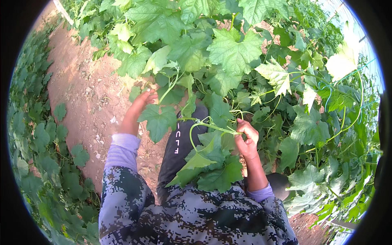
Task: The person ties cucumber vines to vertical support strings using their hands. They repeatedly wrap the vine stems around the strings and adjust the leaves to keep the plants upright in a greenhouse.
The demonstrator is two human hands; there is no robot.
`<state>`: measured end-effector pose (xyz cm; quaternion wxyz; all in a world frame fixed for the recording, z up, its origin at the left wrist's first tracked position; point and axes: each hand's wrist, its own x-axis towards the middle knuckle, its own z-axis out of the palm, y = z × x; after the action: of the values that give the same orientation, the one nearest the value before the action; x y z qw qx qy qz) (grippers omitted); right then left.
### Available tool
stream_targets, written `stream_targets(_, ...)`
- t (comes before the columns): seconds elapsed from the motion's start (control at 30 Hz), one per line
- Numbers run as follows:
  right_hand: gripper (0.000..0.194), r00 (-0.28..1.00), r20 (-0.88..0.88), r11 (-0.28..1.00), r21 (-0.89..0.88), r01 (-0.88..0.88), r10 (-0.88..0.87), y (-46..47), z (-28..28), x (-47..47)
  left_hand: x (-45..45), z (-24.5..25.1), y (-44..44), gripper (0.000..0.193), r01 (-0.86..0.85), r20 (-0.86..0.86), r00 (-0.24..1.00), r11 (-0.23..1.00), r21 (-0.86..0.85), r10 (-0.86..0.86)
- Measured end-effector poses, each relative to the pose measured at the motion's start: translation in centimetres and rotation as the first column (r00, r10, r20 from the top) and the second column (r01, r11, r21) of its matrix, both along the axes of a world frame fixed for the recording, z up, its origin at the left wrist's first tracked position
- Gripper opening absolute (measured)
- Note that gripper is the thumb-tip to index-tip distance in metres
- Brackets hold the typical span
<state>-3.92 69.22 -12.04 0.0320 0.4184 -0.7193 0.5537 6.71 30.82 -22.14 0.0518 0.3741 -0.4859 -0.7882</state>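
Note:
My right hand (247, 137) is closed around a green vine stem (214, 127), with the thumb and fingers pinched together at its right end. The stem runs left across my dark trouser leg, carrying curled tendrils and broad lobed leaves (222, 174) that hang in front of my jacket. On the left, my left hand (142, 102) is raised over the soil with its fingers apart, beside a lobed leaf (159, 121) and a thin upright shoot (170, 87). Leaves partly cover the area just past its fingertips.
Dense climbing vines with large leaves (235, 52) fill the front and right. Blue-green twine (329, 92) runs among the plants at the right. A bare soil path (82, 101) lies to the left, bordered by another leafy row (39, 165). A pale post (63, 12) stands at the upper left.

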Motion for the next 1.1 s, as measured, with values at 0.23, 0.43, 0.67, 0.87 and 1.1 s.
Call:
stream_targets(0.23,0.009,0.98,0.115,0.984,0.094,0.15,-0.16,2.3,-4.2,-2.0,-3.5,11.7,1.0,0.019,0.496,-0.107,0.843,0.839,-0.223,-0.527)
stream_targets(0.43,0.021,0.989,0.01,0.918,0.373,0.133,-0.147,4.8,-5.4,-5.6,-4.3,25.4,4.2,0.016,0.467,-0.116,0.74,0.631,-0.619,-0.662)
stream_targets(0.67,0.028,0.977,-0.047,0.708,0.682,0.182,-0.207,6.6,13.2,-5.4,-9.6,36.3,13.8,0.02,0.274,-0.304,0.54,0.506,-0.818,-0.785)
stream_targets(0.87,0.013,0.459,-0.857,0.929,-0.058,0.365,-0.234,5.2,29.4,-1.5,-12.4,39.4,19.0,0.022,0.319,-0.255,0.427,0.408,-0.855,-0.867)
stream_targets(1.1,0.025,0.376,-0.903,0.856,0.016,0.518,-0.21,3.5,31.3,-4.4,-13.1,40.5,20.8,0.024,0.384,-0.255,0.356,0.389,-0.837,-0.899)
